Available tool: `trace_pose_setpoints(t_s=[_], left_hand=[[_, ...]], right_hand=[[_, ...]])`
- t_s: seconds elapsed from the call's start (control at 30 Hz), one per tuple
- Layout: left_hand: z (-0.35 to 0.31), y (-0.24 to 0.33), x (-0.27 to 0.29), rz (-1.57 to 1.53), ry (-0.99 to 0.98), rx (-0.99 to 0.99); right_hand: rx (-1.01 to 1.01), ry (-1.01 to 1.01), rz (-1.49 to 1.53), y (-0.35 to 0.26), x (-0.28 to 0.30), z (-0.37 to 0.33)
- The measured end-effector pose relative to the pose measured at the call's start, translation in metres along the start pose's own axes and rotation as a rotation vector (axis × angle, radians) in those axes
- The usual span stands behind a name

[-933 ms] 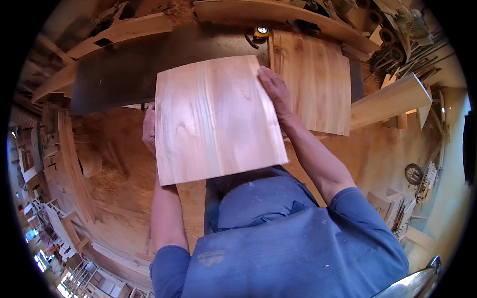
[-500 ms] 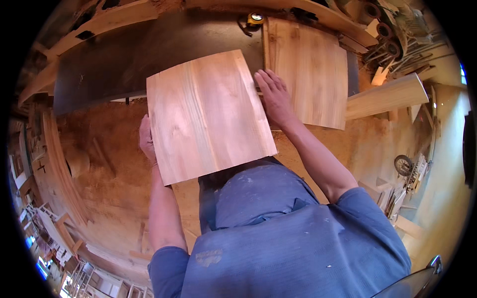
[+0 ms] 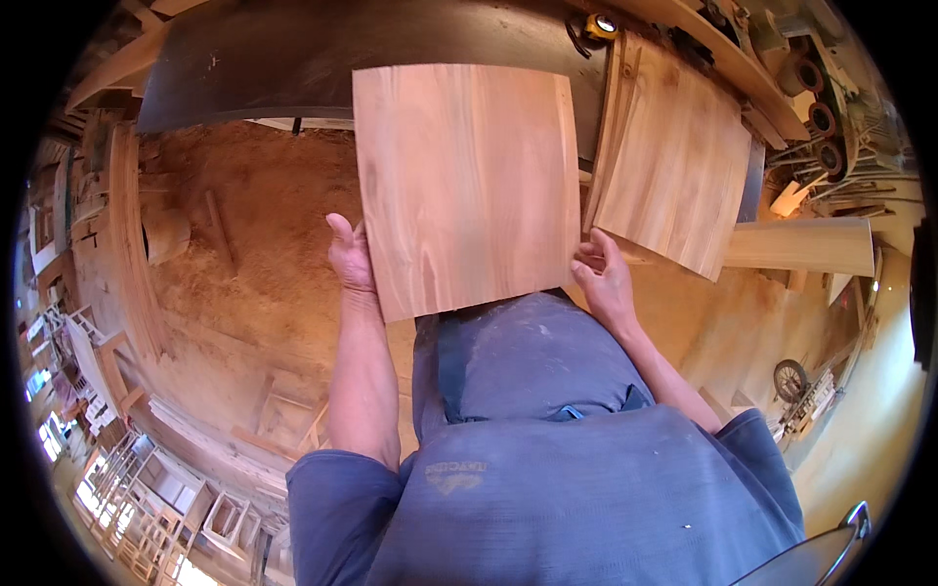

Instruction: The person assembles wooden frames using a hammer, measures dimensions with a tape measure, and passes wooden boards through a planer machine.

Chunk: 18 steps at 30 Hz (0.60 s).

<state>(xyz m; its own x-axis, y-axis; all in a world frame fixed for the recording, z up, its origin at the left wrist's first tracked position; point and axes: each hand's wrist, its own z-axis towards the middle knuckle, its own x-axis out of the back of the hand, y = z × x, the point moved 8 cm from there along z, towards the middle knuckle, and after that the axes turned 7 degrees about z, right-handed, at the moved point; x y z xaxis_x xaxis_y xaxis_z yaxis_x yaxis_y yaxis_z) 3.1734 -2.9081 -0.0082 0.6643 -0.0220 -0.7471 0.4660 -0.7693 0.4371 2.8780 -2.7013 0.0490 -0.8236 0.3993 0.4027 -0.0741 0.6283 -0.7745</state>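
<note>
A square wooden panel (image 3: 469, 186) with light and reddish grain bands is held up in front of my body, its far part over the dark tabletop (image 3: 410, 34). My left hand (image 3: 350, 256) supports its left edge, thumb raised outside and fingers hidden behind the wood. At the lower right edge, my right hand (image 3: 606, 283) grips with bent fingers, some partly hidden by the panel. Just right of it, a stack of similar wooden panels (image 3: 674, 156) lies on the table. A yellow tape measure (image 3: 601, 27) sits beyond the stack.
A long plank (image 3: 801, 244) juts out at the right beyond the stack. Sawdust covers the floor (image 3: 264, 244) on the left, where long boards (image 3: 132, 234) lie. A small spoked wheel (image 3: 789, 379) and wood offcuts stand along the right wall. Wooden frames (image 3: 230, 523) fill the lower left.
My right hand has come down from the stack's near-left side to the held panel's lower right edge. The panel has turned straighter, and the view has shifted left.
</note>
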Motion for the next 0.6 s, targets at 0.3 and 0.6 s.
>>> trace_pose_setpoints(t_s=[0.3, 0.6], left_hand=[[-0.012, 0.040, -0.040, 0.547, 0.076, -0.071], [-0.039, 0.115, -0.076, 0.700, 0.254, -0.287]], right_hand=[[-0.071, -0.063, 0.465, 0.007, 0.000, 0.007], [0.030, -0.231, 0.559, -0.029, -0.032, 0.032]])
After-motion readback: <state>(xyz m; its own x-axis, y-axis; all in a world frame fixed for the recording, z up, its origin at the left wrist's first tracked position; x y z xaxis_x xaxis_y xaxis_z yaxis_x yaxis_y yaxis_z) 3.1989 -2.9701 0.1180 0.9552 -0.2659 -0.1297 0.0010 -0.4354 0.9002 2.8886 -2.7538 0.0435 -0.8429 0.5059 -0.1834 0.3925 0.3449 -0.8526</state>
